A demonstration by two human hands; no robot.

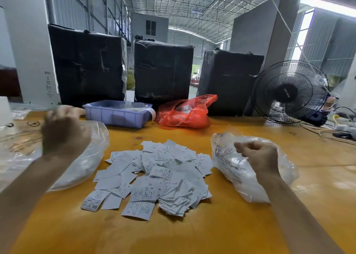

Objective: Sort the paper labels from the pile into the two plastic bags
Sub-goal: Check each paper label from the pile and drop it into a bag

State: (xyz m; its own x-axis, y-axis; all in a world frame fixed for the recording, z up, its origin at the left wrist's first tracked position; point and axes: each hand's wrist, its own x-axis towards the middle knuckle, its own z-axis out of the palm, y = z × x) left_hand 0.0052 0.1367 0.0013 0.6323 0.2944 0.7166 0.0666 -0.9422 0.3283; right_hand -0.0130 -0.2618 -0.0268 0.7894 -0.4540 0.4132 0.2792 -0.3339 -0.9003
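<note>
A loose pile of white paper labels [156, 176] lies on the yellow table [221, 225], some printed with S or XS. The left plastic bag [92, 157] lies crumpled left of the pile. My left hand [63, 130] hovers above that bag, motion-blurred, with its fingers reaching forward and nothing visible in it. The right plastic bag [231, 169], with white labels inside, lies right of the pile. My right hand [258, 155] is over this bag. Its fingers are curled and its thumb lies against the forefinger. No label shows in it.
A lilac plastic tray [115, 115] and a red plastic bag [185, 113] sit behind the pile. Three black-wrapped bales [163, 69] stand along the back edge. A black fan [289, 92] and tangled cables [339, 126] are at the far right.
</note>
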